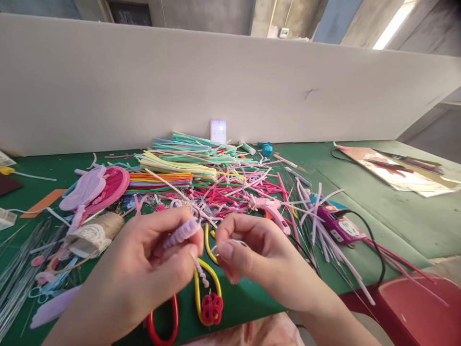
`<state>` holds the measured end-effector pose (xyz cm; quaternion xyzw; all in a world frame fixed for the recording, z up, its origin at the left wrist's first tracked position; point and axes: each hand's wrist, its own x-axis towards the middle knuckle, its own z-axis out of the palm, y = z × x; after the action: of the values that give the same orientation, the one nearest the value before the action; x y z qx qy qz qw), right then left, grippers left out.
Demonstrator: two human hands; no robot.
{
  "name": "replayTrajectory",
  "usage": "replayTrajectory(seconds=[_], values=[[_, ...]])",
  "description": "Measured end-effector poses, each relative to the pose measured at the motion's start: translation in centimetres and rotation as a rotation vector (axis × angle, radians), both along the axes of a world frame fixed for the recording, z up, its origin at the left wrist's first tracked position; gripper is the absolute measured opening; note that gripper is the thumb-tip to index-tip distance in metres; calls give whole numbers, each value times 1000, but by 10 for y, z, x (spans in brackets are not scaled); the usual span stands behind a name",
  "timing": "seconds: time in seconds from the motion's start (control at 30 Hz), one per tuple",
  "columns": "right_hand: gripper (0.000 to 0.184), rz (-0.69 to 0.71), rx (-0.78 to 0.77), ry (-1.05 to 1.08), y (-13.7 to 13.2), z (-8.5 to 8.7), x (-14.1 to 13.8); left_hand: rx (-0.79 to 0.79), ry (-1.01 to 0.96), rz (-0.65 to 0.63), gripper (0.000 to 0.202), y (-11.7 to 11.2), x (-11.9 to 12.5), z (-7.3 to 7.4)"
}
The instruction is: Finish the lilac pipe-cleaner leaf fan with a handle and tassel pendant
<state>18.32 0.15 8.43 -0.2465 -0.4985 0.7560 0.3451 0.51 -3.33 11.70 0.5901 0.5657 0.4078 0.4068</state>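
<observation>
My left hand (154, 264) is closed around a coiled lilac pipe cleaner (182, 233), its thick end sticking out between thumb and forefinger. A thinner lilac twisted piece (202, 274) hangs below that hand. Close by on the right, my right hand (257, 257) pinches a thin, pale wire or thread (238, 241) between thumb and fingertips. Under the hands, a yellow pipe cleaner loop (197, 299) lies on the green table with a red looped flower (212, 308). Beside it shows a red scissor-like handle (175, 319), partly hidden by my left wrist.
Bundles of coloured pipe cleaners (180, 166) lie behind the hands, beside a pink glue gun (272, 210). A purple power strip (338, 225) with cables sits right. Left are a twine-wrapped tube (110, 226) and heart shapes (82, 187). A lit screen (218, 131) leans against the white panel.
</observation>
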Motion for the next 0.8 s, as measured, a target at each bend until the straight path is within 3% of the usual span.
replayTrajectory(seconds=[0.2, 0.47, 0.63, 0.8], values=[[27, -52, 28, 20, 4, 1, 6, 14, 122, 59, 27, 3, -3, 0], [29, -71, 147, -154, 6, 4, 5, 22, 155, -174, 26, 11, -7, -13], [25, -68, 160, -225, 6, 7, 5, -24, 165, -158, 26, 10, -5, -11], [24, -74, 136, -221, 3, 7, 2, -27, 165, -38, 28, 6, 7, -5]])
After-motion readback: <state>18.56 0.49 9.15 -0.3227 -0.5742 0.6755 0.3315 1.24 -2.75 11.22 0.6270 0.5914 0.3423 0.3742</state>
